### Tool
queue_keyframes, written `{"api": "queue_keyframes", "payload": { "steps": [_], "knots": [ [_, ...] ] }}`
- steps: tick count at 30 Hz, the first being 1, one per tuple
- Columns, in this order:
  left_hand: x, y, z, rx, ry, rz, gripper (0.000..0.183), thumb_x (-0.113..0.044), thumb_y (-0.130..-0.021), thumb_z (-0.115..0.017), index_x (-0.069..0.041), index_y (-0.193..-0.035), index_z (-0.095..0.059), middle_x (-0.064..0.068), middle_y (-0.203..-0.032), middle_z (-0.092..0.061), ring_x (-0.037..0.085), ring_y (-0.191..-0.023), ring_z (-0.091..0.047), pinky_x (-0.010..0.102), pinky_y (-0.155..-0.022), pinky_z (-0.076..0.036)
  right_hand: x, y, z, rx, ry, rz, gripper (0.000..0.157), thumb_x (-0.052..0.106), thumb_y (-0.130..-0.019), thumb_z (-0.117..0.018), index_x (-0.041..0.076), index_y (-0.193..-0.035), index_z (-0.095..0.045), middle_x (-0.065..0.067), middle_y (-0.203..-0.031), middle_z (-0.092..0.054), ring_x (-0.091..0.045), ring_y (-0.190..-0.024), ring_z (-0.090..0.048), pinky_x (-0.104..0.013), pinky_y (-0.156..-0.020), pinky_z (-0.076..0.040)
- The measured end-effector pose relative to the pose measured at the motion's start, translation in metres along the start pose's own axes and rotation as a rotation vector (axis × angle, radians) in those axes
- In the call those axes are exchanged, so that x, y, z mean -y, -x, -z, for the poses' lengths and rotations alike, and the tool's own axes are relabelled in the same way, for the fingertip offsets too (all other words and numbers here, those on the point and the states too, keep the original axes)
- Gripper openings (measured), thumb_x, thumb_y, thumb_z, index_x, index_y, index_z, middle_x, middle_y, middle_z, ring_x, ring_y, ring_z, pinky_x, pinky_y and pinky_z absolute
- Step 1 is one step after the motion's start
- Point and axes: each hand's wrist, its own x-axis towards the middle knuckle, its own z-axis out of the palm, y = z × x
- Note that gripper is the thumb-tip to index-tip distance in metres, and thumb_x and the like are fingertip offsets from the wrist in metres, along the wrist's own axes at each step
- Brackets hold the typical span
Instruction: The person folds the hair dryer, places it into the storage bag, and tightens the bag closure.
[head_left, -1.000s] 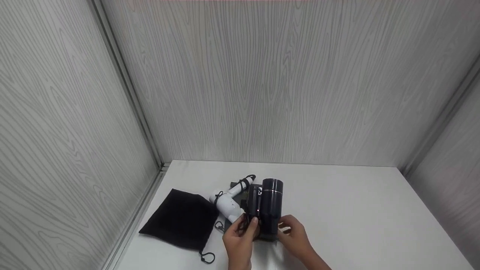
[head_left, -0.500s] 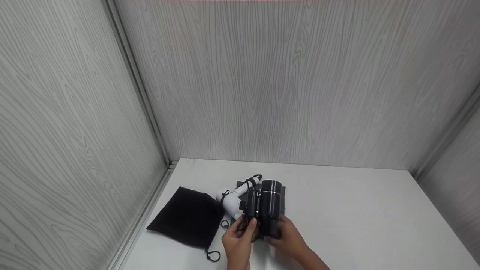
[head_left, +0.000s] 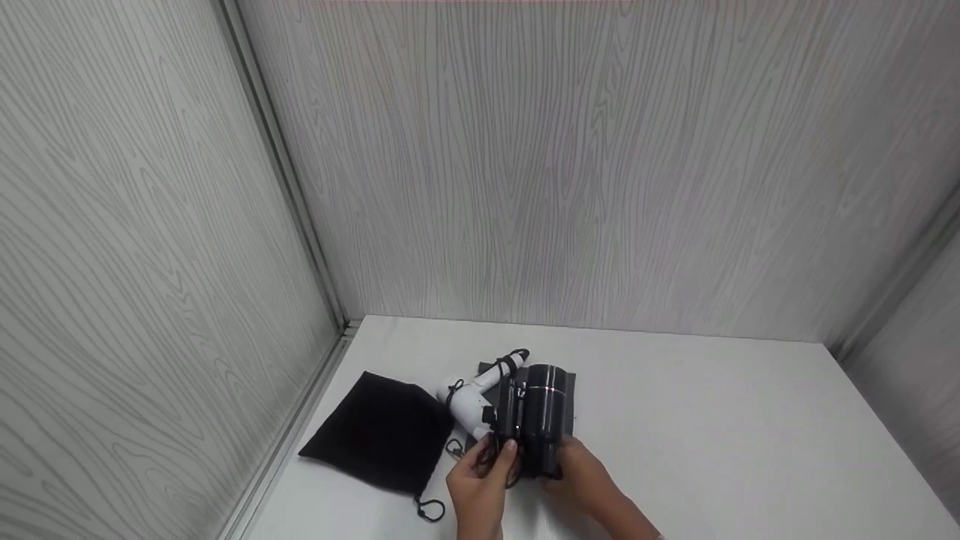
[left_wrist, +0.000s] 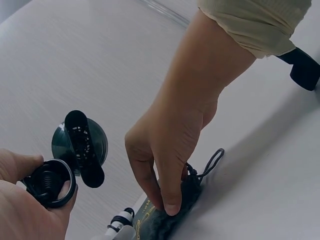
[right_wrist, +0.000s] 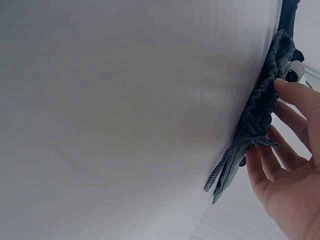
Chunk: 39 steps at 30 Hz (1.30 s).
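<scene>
A glossy black hair dryer (head_left: 546, 405) with a thin bright ring is folded, its handle alongside the barrel. My left hand (head_left: 478, 484) grips the handle end, where a coiled cord guard (left_wrist: 48, 180) sits inside a ring in the left wrist view. Below the dryer lies a dark grey drawstring pouch (head_left: 570, 401), with gold lettering in the left wrist view. My right hand (head_left: 589, 484) reaches behind the dryer in the head view. In the right wrist view, its thumb and fingers pinch the gathered mouth of the pouch (right_wrist: 252, 117), beside the braided cord.
A white hair dryer (head_left: 466, 405), its handle (head_left: 495, 375) wrapped in black cord, lies left of the black one. A flat black drawstring pouch (head_left: 382, 435) lies further left, its cord loop (head_left: 430, 510) toward the front. Grey wood-grain panels (head_left: 480, 165) wall the white table.
My right hand has moved in behind and below the dryer, onto the grey pouch, which now shows more to the dryer's right. The left hand keeps its grip. The head view has shifted slightly.
</scene>
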Motion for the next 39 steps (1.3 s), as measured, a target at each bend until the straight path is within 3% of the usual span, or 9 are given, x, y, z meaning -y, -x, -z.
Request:
{"api": "queue_keyframes", "payload": {
  "steps": [3, 8, 16, 22, 26, 31, 35, 39],
  "knots": [
    [0.0, -0.001, 0.001, 0.003, -0.012, 0.011, 0.057, -0.01, -0.089, -0.086, 0.012, -0.136, -0.062, 0.023, -0.12, -0.072, 0.021, -0.098, -0.076, 0.031, -0.087, -0.065, 0.0, 0.0, -0.001, -0.009, 0.04, 0.023, 0.059, 0.005, -0.075, -0.092, 0.009, -0.13, -0.07, -0.009, -0.12, -0.076, -0.023, -0.109, -0.075, -0.049, -0.098, -0.06],
    [0.001, -0.002, 0.004, -0.006, -0.022, 0.029, 0.058, -0.012, -0.089, -0.087, 0.011, -0.137, -0.062, 0.024, -0.124, -0.071, 0.021, -0.102, -0.076, 0.032, -0.088, -0.065, 0.002, -0.001, -0.002, -0.021, 0.11, 0.061, 0.051, 0.007, -0.076, -0.091, 0.01, -0.123, -0.072, -0.006, -0.11, -0.077, -0.022, -0.1, -0.075, -0.047, -0.089, -0.062],
    [0.004, -0.001, 0.003, -0.01, -0.034, 0.044, 0.057, -0.014, -0.089, -0.087, 0.008, -0.136, -0.064, 0.024, -0.127, -0.071, 0.023, -0.104, -0.077, 0.032, -0.089, -0.065, 0.0, -0.002, 0.003, 0.019, 0.127, 0.0, 0.028, 0.009, -0.086, -0.083, 0.011, -0.111, -0.071, -0.006, -0.101, -0.077, -0.02, -0.092, -0.072, -0.046, -0.085, -0.061],
    [0.005, -0.001, 0.003, 0.0, -0.047, 0.047, 0.057, -0.014, -0.089, -0.087, 0.008, -0.136, -0.064, 0.025, -0.128, -0.072, 0.023, -0.103, -0.078, 0.032, -0.088, -0.065, -0.003, -0.008, 0.015, 0.048, -0.104, -0.104, 0.033, -0.002, -0.087, -0.076, 0.013, -0.116, -0.071, 0.0, -0.104, -0.077, -0.017, -0.097, -0.072, -0.046, -0.091, -0.062],
    [0.004, 0.0, 0.002, 0.007, -0.036, 0.052, 0.056, -0.011, -0.089, -0.086, 0.01, -0.136, -0.063, 0.026, -0.129, -0.071, 0.022, -0.103, -0.077, 0.033, -0.088, -0.065, -0.006, -0.013, 0.022, 0.041, -0.272, -0.146, 0.031, -0.005, -0.083, -0.071, 0.007, -0.111, -0.073, 0.0, -0.096, -0.074, -0.017, -0.088, -0.066, -0.038, -0.08, -0.06],
    [0.001, 0.004, 0.004, 0.01, -0.066, 0.066, 0.056, -0.009, -0.088, -0.086, 0.01, -0.136, -0.063, 0.025, -0.128, -0.072, 0.022, -0.103, -0.077, 0.032, -0.087, -0.065, -0.008, -0.016, 0.027, 0.025, -0.345, -0.18, 0.023, 0.0, -0.087, -0.07, 0.009, -0.108, -0.074, 0.002, -0.093, -0.072, -0.015, -0.087, -0.064, -0.03, -0.077, -0.056],
    [0.002, 0.009, 0.007, 0.015, -0.093, 0.044, 0.055, -0.007, -0.087, -0.087, 0.011, -0.135, -0.064, 0.024, -0.122, -0.074, 0.023, -0.101, -0.078, 0.032, -0.084, -0.066, -0.01, -0.015, 0.033, -0.026, -0.403, -0.148, 0.015, 0.006, -0.093, -0.07, 0.006, -0.107, -0.074, -0.003, -0.096, -0.075, -0.017, -0.091, -0.068, -0.029, -0.077, -0.059],
    [0.003, 0.011, 0.011, 0.029, -0.097, 0.046, 0.055, -0.009, -0.087, -0.088, 0.011, -0.134, -0.065, 0.023, -0.118, -0.075, 0.024, -0.1, -0.078, 0.033, -0.084, -0.066, -0.01, -0.012, 0.041, -0.071, -0.455, -0.181, 0.016, 0.005, -0.094, -0.067, 0.004, -0.108, -0.074, -0.007, -0.1, -0.075, -0.019, -0.091, -0.07, -0.03, -0.075, -0.062]
  ]
}}
